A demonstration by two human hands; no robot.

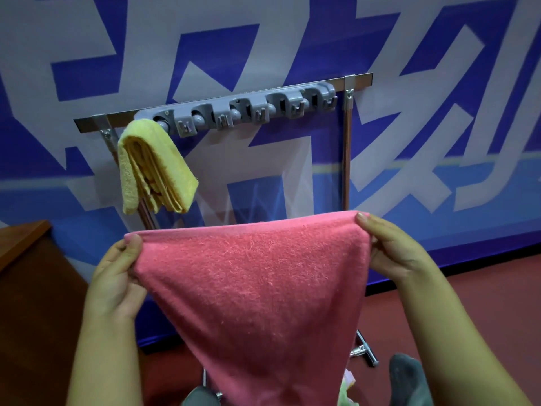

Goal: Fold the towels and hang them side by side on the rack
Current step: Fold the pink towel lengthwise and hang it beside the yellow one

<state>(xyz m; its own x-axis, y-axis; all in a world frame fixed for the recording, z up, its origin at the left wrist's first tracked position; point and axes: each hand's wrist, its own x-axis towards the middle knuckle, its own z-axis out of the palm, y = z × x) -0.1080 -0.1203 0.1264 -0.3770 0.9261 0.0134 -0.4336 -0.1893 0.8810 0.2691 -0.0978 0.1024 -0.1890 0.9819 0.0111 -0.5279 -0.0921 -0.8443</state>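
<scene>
I hold a pink terry-cloth towel [257, 288] up in front of me by its top edge: my left hand [117, 276] pinches the left corner, thumb curled over the front of the cloth, and my right hand [395, 250] pinches the right corner the same way. The top edge runs nearly taut between my hands and the cloth hangs down narrowing to a point. Below it, two grey-socked feet [407, 379] stand on the dark red floor [483, 303]. Beyond the towel stands a metal rack [347, 148] with a horizontal top bar and a grey plastic holder strip [240, 111] fixed along it. A folded yellow terry towel [155, 168] hangs draped at the strip's left end. Behind everything is a blue and white patterned wall [292, 39].
</scene>
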